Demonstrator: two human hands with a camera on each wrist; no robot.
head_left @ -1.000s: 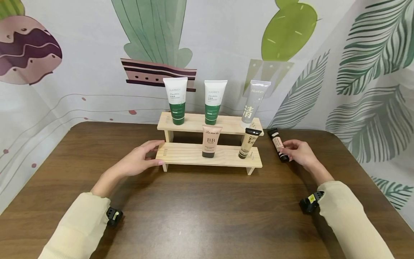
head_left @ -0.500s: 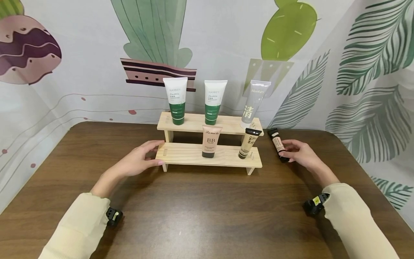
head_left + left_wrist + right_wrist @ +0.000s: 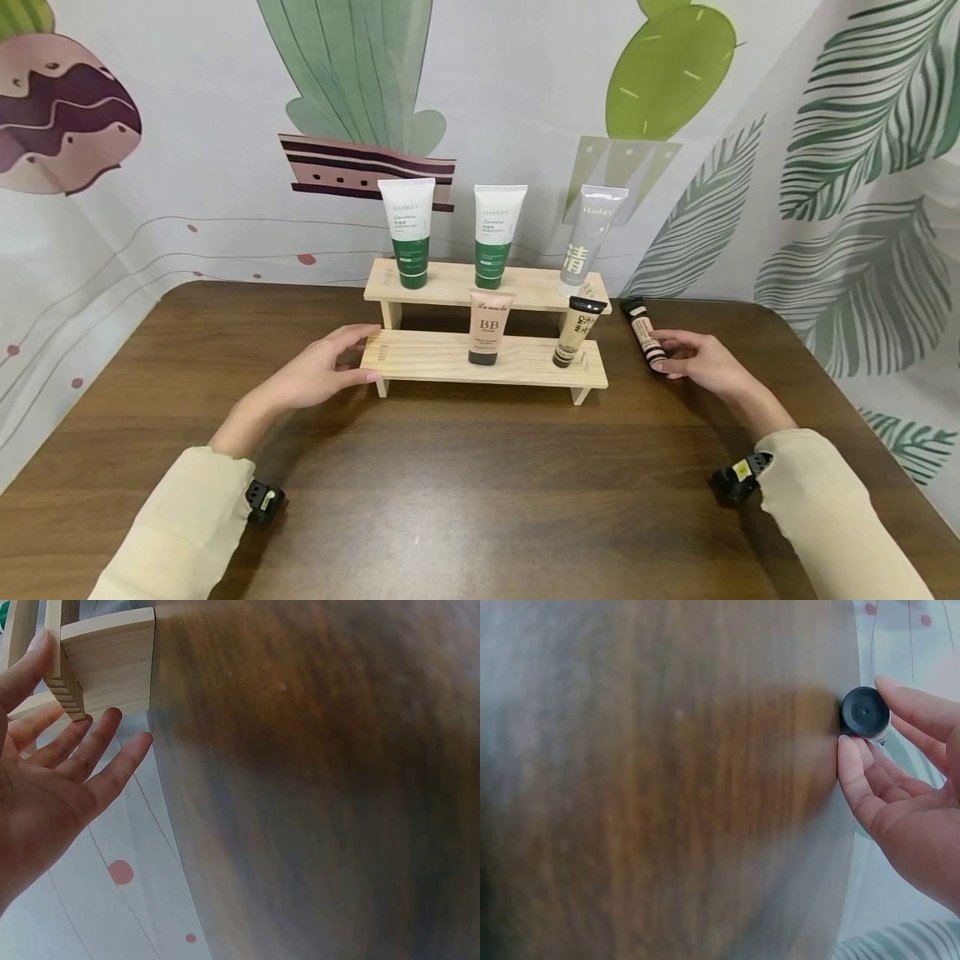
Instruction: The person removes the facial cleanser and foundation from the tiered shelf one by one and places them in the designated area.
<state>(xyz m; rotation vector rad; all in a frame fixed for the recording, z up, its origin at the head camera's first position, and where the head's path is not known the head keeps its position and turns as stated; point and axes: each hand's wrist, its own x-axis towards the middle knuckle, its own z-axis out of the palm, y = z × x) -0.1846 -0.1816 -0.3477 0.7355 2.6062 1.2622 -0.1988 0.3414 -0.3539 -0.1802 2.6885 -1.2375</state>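
A two-tier wooden display stand is on the brown table. My left hand holds its lower shelf by the left end, thumb at the front corner and index finger at the back; the left wrist view shows the other fingers spread beside the stand's end. To the right of the stand, my right hand pinches a slim pink-and-black cosmetic tube near its lower end. The tube lies slanted, its black round cap between thumb and fingers in the right wrist view.
On the upper shelf stand two white-and-green tubes and a translucent grey tube. The lower shelf holds a pink BB cream tube and a beige tube with a black top. A patterned cloth hangs behind the table.
My right wrist and forearm have shifted slightly to the right and toward the front, and the thumb has come over the tube's lower end. The left hand and stand have not moved.
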